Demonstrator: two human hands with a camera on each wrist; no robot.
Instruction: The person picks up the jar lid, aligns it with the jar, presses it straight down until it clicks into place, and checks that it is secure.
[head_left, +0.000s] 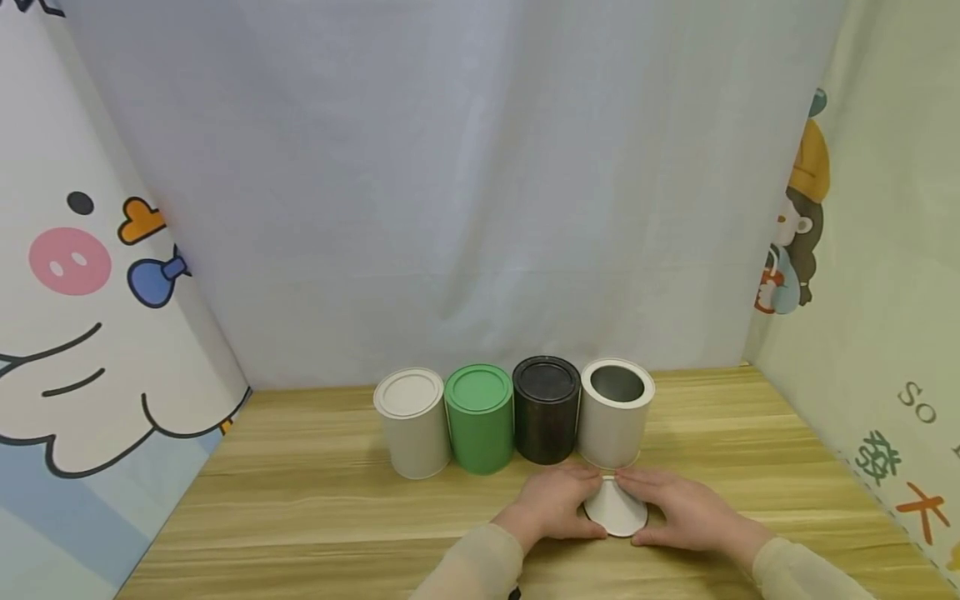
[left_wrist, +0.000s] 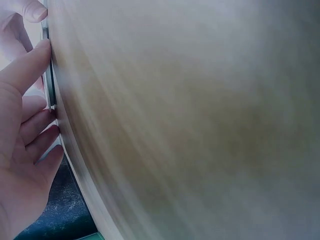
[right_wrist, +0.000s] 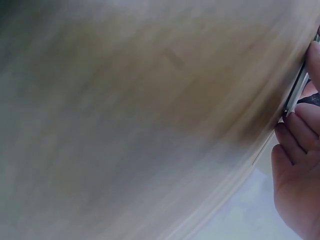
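A round white lid [head_left: 617,508] lies on the wooden table, between my two hands. My left hand [head_left: 553,502] grips its left side, thumb at the near edge and fingers at the far edge. On the other side my right hand [head_left: 686,510] holds it the same way. Just behind the hands stands an open white can [head_left: 611,429], its grey inside showing. The left wrist view catches the lid's thin edge between thumb and fingers of the left hand [left_wrist: 20,130]. Part of the right hand [right_wrist: 300,185] shows at the right wrist view's edge.
Left of the open can, in a row, stand a black can [head_left: 546,429], a green can [head_left: 480,437] and another white can [head_left: 416,442], all with lids on. A pale curtain [head_left: 480,183] hangs behind the table [head_left: 315,508]. Printed cloths flank both sides.
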